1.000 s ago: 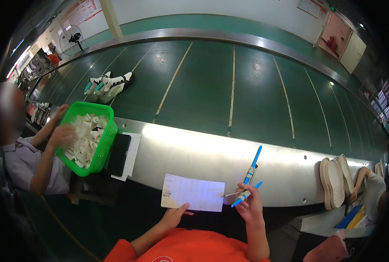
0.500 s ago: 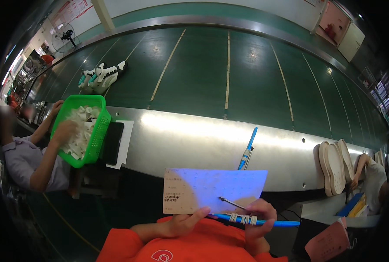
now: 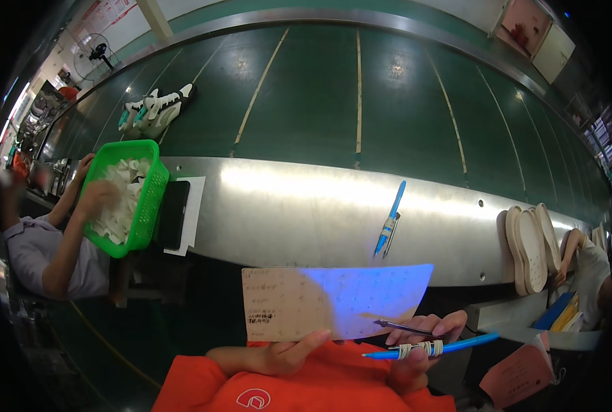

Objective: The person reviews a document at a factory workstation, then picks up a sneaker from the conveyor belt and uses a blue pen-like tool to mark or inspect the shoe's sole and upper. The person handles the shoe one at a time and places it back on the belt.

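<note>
A printed and handwritten paper card [image 3: 285, 295], its right half lit blue-violet, is pinched at the lower edge by my left hand [image 3: 293, 351]. My right hand [image 3: 426, 336] grips a blue pen [image 3: 467, 343] with pale bands wound round its middle. A thin dark metallic rod [image 3: 405, 327] sticks out from the same hand across the card's lower right part. Beyond the card, a second blue pen [image 3: 397, 199] lies on the metal table edge, bound to a slim silver and black rod [image 3: 392, 237].
To the left, a co-worker's hand [image 3: 100, 199] is in a green basket [image 3: 156, 199] of white pieces, beside a black phone-like slab [image 3: 175, 213]. White shoes [image 3: 158, 113] stand on the green belt [image 3: 306, 96]. Cream soles [image 3: 529, 250] lean at right, near another person's arm [image 3: 570, 254].
My right hand has shifted right with the blue pen, whose tip is now apart from my left hand. The card has spread slightly wider in view, and the scene has shifted a little upward.
</note>
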The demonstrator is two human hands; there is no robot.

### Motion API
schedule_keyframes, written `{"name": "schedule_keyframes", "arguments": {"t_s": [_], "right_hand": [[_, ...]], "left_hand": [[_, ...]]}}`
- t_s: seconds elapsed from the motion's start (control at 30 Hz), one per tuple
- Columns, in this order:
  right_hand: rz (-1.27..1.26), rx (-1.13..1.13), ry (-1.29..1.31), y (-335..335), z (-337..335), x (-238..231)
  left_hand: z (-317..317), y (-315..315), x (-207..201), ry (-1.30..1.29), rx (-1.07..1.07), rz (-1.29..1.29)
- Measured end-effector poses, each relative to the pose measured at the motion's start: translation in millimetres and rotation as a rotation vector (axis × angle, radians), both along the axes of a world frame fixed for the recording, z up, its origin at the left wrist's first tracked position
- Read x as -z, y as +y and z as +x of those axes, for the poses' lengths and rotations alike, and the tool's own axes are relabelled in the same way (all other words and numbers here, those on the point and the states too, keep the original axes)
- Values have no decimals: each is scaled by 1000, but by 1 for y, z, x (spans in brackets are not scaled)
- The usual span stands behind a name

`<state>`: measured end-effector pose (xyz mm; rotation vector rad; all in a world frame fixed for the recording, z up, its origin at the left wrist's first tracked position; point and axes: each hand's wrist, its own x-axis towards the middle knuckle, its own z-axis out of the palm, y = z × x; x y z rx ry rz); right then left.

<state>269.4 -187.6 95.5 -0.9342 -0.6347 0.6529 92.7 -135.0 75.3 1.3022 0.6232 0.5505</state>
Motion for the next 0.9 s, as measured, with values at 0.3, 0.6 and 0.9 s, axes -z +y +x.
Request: {"name": "schedule_keyframes", "arguments": {"t_s": [0.3, 0.6, 0.9], "right_hand": [[-8, -177, -407, -20, 10, 13], [203, -258, -509, -5, 12, 20], [186, -330, -594, -1, 19, 20]], "left_hand": [[-4, 8, -24, 190, 65, 87], [-7, 11, -24, 181, 83, 29], [-9, 7, -10, 162, 50, 169]]}}
